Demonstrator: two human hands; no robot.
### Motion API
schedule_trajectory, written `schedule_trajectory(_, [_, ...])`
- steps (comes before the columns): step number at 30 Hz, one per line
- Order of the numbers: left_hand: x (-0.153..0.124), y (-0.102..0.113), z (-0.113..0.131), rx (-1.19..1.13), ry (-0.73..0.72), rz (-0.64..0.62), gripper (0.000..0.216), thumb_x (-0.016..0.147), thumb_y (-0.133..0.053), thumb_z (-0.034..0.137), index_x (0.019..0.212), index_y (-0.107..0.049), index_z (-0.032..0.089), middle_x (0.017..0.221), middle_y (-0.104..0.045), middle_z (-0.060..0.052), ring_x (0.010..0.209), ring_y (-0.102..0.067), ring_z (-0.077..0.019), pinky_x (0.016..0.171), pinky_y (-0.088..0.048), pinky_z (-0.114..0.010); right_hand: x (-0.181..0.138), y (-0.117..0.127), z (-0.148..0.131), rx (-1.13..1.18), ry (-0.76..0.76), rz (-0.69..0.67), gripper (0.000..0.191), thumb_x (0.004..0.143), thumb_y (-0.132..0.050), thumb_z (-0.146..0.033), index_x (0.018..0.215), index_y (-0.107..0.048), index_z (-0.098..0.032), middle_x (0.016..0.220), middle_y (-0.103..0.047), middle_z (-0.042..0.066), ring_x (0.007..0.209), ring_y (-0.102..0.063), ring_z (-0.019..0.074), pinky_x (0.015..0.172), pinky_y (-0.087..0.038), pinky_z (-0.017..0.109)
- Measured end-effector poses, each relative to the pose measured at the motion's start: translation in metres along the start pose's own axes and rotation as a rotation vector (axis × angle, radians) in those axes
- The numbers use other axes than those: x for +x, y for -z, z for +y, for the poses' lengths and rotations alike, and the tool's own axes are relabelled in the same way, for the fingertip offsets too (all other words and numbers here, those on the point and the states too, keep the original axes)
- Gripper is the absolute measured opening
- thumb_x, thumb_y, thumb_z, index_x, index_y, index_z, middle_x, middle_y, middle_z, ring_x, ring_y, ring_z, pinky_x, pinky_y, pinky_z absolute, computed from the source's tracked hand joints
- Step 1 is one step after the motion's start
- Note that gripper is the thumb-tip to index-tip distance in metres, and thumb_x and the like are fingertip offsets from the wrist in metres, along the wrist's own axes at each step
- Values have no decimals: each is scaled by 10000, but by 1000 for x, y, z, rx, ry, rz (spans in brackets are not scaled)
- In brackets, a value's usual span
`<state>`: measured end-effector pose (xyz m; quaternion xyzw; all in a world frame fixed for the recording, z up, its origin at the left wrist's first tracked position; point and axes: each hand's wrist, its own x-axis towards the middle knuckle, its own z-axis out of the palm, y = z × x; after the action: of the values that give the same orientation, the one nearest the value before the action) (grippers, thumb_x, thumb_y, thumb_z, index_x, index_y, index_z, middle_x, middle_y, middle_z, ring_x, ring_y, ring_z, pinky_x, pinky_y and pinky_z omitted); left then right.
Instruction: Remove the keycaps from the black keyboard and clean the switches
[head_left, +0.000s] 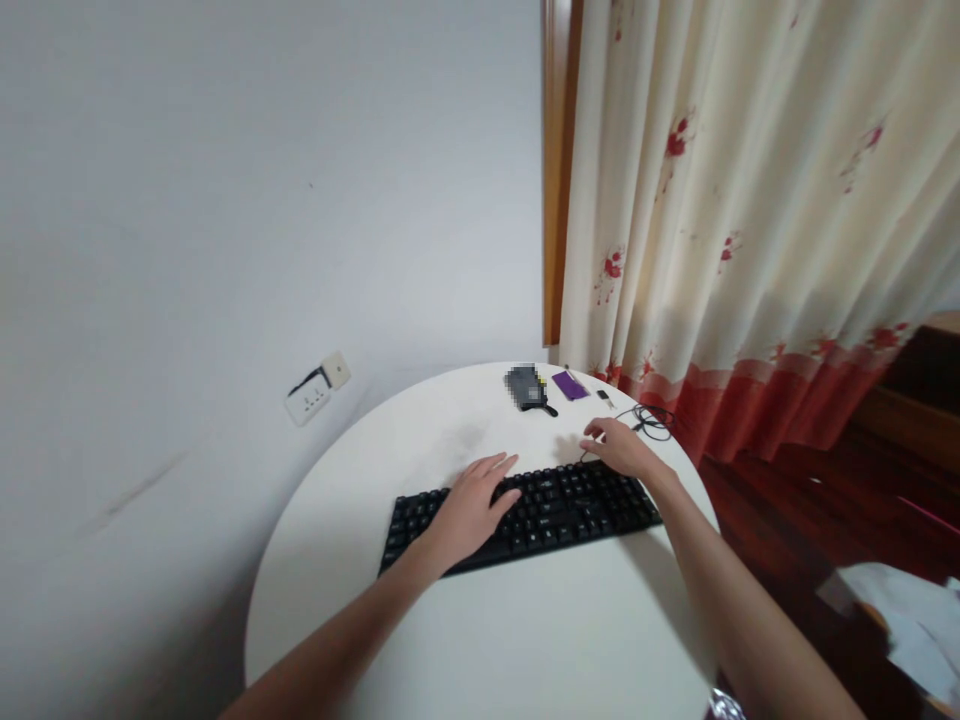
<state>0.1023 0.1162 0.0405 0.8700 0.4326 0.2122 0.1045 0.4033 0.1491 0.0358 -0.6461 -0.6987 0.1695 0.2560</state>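
A black keyboard lies at a slight angle across the white round table. My left hand rests over its left part, palm down, with fingers stretched out and thumb apart. Just above the keyboard's far right edge is my right hand, its fingers slightly bent and apart. A thin black cable lies loosely coiled beyond that hand. Part of the cable passes behind the right fingers, so whether they touch it is hidden.
Toward the table's far edge lie a dark pouch-like item, blurred out, a purple flat case and a small USB stick. A wall with a socket borders the left; a floral curtain hangs at the right.
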Motion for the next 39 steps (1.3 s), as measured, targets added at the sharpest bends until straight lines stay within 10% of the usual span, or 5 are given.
schedule_trajectory(5, [-66, 35, -69, -57, 342, 113, 617, 880, -465, 437, 1455, -406, 223, 1510, -436, -47, 1393, -387, -231, 1182, -273, -406, -75, -22, 16, -150, -76, 317, 516, 877, -561, -430, 1319, -546, -164, 1317, -537, 205, 1188, -519, 354, 998, -403, 470])
schedule_trajectory(13, [-128, 4, -122, -54, 370, 160, 915, 620, -661, 444, 1447, -360, 195, 1455, -497, -128, 1321, -481, -336, 1134, -355, -450, -137, -58, 29, -168, -109, 298, 815, 775, -671, -442, 1478, -343, -191, 1427, -451, 179, 1330, -400, 356, 1061, -361, 456])
schedule_trajectory(21, [-83, -19, -87, 68, 277, 187, 834, 735, -613, 466, 1450, -343, 132, 1399, -525, -166, 1275, -506, -343, 1095, -378, -459, -113, -32, 61, -218, -234, 313, 801, 762, -681, -413, 1454, -364, -166, 1383, -502, 172, 1256, -448, 356, 988, -378, 486])
schedule_trajectory(29, [22, -50, -27, 122, 289, 86, 786, 809, -622, 410, 1448, -278, 110, 1342, -508, -204, 1244, -485, -338, 1059, -340, -446, -41, 22, 143, -203, -231, 346, 824, 677, -755, -340, 1402, -427, -125, 1321, -569, 179, 1199, -543, 304, 1003, -406, 419])
schedule_trajectory(39, [68, -53, -34, 81, 336, 59, 858, 748, -698, 407, 1427, -287, 82, 1342, -536, -216, 1274, -484, -329, 1063, -329, -391, -2, 25, 170, -205, -145, 381, 793, 709, -732, -370, 1394, -437, -98, 1299, -595, 189, 1194, -560, 309, 1039, -412, 422])
